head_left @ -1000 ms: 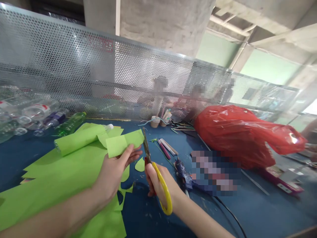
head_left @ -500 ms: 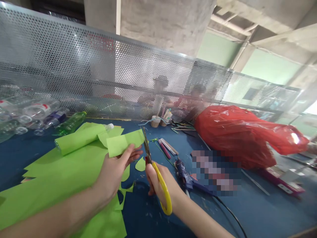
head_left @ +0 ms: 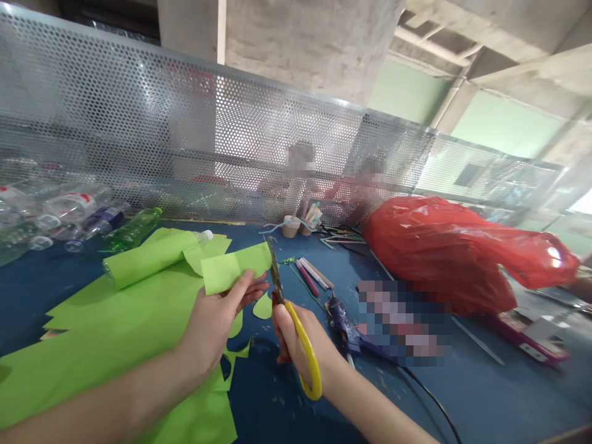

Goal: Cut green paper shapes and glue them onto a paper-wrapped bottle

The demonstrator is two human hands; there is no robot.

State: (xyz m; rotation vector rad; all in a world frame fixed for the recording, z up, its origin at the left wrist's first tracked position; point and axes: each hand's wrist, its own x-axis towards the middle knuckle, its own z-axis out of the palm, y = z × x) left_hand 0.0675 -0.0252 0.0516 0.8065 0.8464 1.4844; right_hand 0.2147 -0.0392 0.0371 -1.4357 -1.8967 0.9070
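My left hand (head_left: 226,302) pinches a folded strip of light green paper (head_left: 222,271) between thumb and fingers, holding it above the table. In my right hand (head_left: 296,336) is a pair of scissors (head_left: 311,357) with yellow handles, gripped through the loops. Its blades point up and away, at the right end of the strip; whether they touch the paper I cannot tell. Below lies a small leaf-shaped green cutout (head_left: 263,306). Large green sheets (head_left: 152,314) spread under my left arm, with cut scraps (head_left: 235,361) at their right edge.
A bottle wrapped in green paper (head_left: 152,262) lies on the sheets. Several plastic bottles (head_left: 69,206) are at the far left. Markers (head_left: 309,276), a blue glue gun (head_left: 345,324) with a cord, and a red plastic bag (head_left: 439,246) lie to the right. A perforated metal screen (head_left: 259,135) stands behind.
The paper strip and my left fingers have shifted very slightly to the right. The scissors stay almost in the same place.
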